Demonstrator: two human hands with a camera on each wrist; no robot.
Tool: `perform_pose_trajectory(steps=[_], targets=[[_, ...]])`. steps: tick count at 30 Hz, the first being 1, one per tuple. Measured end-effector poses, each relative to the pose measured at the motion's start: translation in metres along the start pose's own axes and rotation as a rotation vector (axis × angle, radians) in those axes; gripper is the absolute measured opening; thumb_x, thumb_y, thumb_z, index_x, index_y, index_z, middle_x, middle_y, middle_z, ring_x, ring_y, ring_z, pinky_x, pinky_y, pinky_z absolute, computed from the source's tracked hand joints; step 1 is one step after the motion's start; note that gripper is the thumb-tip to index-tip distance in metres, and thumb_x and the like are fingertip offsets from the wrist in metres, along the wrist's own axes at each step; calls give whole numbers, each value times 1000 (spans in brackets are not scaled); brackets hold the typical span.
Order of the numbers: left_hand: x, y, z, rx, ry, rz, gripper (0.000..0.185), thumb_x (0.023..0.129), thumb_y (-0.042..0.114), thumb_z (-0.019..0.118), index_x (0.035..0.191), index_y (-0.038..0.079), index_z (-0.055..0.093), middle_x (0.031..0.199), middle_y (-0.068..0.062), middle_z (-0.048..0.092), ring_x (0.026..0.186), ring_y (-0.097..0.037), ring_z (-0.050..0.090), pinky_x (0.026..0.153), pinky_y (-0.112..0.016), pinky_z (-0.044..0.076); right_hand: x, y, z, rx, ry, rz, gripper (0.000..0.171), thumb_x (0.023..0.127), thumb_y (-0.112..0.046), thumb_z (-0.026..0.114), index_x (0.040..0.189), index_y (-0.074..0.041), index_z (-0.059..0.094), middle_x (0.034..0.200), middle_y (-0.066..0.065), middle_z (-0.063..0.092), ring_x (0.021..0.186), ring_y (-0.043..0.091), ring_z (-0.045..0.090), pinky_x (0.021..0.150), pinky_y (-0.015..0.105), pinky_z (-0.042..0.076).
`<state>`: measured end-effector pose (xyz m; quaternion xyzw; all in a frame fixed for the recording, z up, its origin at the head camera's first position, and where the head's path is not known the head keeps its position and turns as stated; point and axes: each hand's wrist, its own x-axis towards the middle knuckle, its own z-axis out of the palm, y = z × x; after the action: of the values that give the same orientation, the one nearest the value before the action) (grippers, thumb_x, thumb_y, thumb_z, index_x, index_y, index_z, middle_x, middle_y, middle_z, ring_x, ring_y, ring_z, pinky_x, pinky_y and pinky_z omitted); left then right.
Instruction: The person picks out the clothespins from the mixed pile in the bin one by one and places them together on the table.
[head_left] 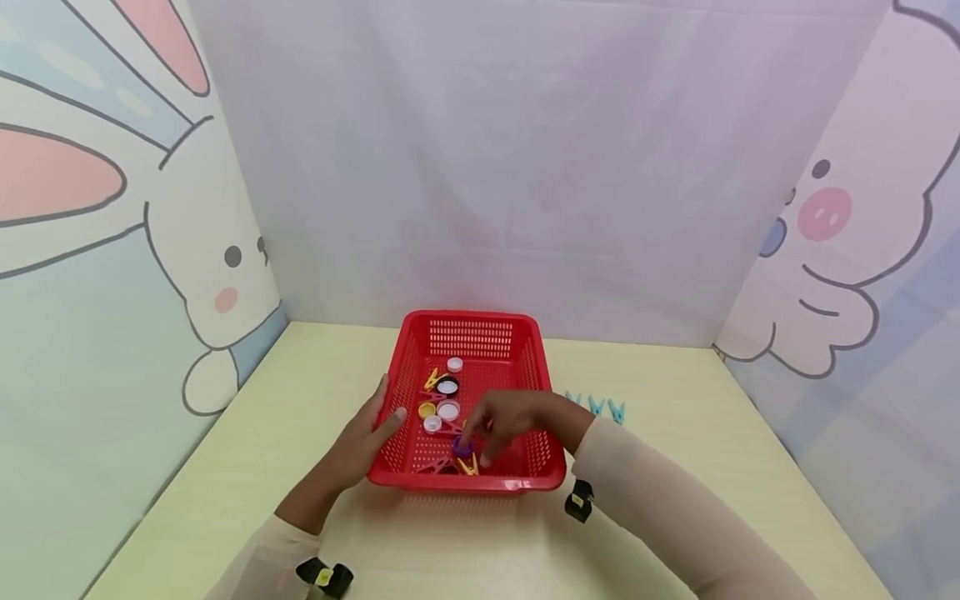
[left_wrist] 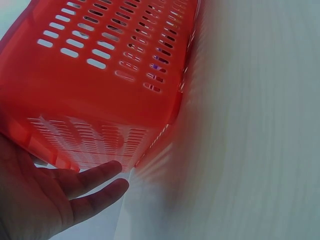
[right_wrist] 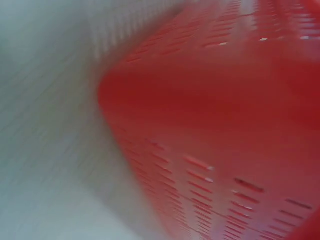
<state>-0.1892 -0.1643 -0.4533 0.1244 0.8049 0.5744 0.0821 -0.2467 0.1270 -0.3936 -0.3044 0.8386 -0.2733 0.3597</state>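
Note:
A red plastic basket (head_left: 540, 467) with slotted walls stands on the table, holding several bottle caps and clothespins. My left hand (head_left: 358, 442) holds its left rim, thumb over the edge; in the left wrist view two fingers extend loosely beside the outer wall. Inside the basket, my right hand (head_left: 506, 417) reaches down with index finger and thumb apart. The index fingertip is at a purple cap (head_left: 461, 448); the thumb is close to a yellow clothespin (head_left: 468, 465). A pink clothespin (head_left: 435, 465) lies left of them. The right wrist view shows only the blurred basket wall (right_wrist: 210, 110).
Farther back in the basket lie white caps (head_left: 448, 409), a yellow cap (head_left: 427, 410), a black-rimmed cap (head_left: 447, 385) and another yellow clothespin (head_left: 432, 380). Teal clothespins (head_left: 596, 406) lie on the table (head_left: 667, 467) right of the basket. A pale curtain (head_left: 510, 183) hangs behind.

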Motion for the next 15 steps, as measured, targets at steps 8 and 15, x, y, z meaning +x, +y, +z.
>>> perform_pose_trajectory(steps=[8,15], targets=[[1,0,0,-3,-5,6,99,108,47,64,177,24,-2,158,-24,52,121,-37,73,90,-42,69,14,12,0,27,-102,79,25,89,-9,88,111,-22,88,110,-3,76,95,14,57,73,26,55],[1,-2,-1,-5,-5,1,99,108,46,64,177,25,-3,159,-24,51,121,-38,73,90,-42,69,17,12,2,0,-59,101,26,89,-7,87,108,-25,89,111,-6,76,98,15,57,75,27,57]])
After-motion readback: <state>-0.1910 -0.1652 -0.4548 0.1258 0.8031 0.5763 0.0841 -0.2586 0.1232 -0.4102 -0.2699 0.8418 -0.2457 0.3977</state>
